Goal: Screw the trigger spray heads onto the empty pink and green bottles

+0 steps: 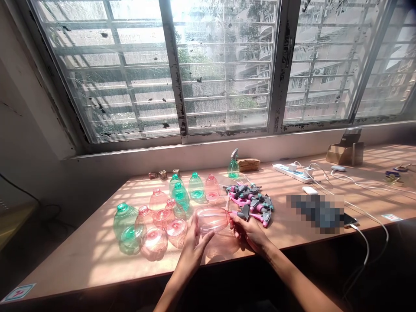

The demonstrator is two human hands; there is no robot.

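Note:
A clear pink bottle (pixel 212 220) lies on its side in the air above the table's front edge, its neck pointing right. My left hand (pixel 196 242) wraps round its base end. At the neck, the fingers of my right hand (pixel 249 233) are closed on a grey and pink spray head (pixel 243 212), which meets the bottle mouth; whether it is threaded on cannot be seen. Left of my hands stand several open pink bottles (pixel 154 238) and green bottles (pixel 126 229). Behind my right hand lies a pile of loose spray heads (pixel 251 197).
A green bottle with a spray head fitted (pixel 233 165) stands by a brown woven box (pixel 248 164) near the window wall. On the right are a white power strip (pixel 292 172), cables, a blurred-out dark item (pixel 320 212) and a cardboard holder (pixel 344 152). The table edge (pixel 136 278) runs close in front.

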